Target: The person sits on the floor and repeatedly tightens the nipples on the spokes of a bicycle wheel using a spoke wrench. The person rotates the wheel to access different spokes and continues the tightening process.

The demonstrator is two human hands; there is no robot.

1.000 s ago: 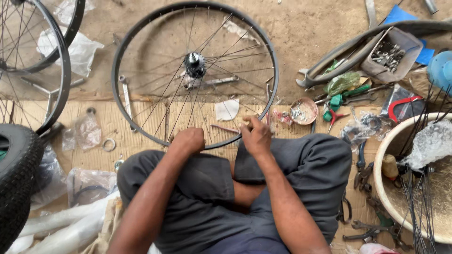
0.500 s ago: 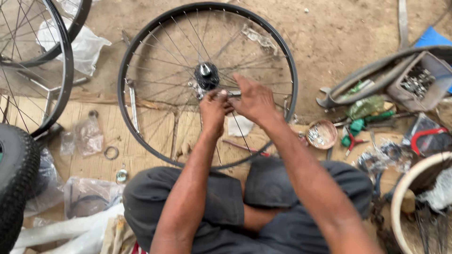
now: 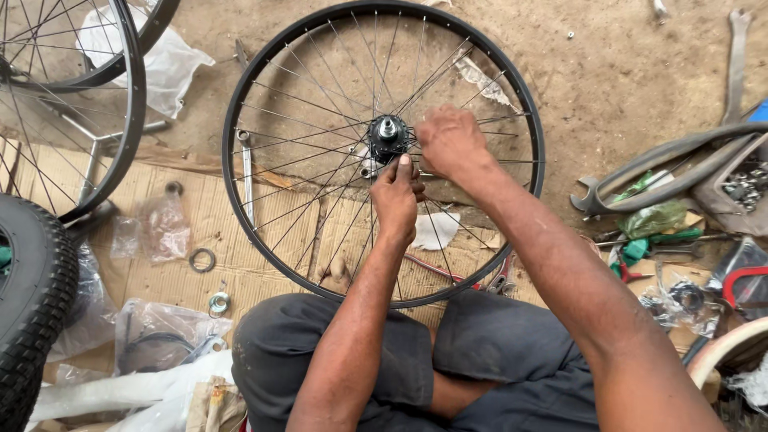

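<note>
A black spoked bicycle wheel (image 3: 240, 200) lies flat on the ground in front of my crossed legs. Its dark hub (image 3: 387, 134) with a silver axle end sits in the middle. My left hand (image 3: 397, 196) reaches in from below, thumb and fingers pinched against the hub's lower right side. My right hand (image 3: 452, 144) rests over the spokes just right of the hub, fingers curled down at it. What the fingers grip is hidden by the hands themselves.
Flattened cardboard (image 3: 264, 248) lies under the wheel's near half. A second wheel (image 3: 72, 104) and a knobby tyre (image 3: 28, 304) stand at left. Plastic bags, a metal ring (image 3: 202, 260) and a nut (image 3: 218, 302) lie left. Wrenches, pliers (image 3: 500, 280) and green-handled tools crowd the right.
Both hands have moved up from the near rim to the hub. The view has shifted closer over the wheel.
</note>
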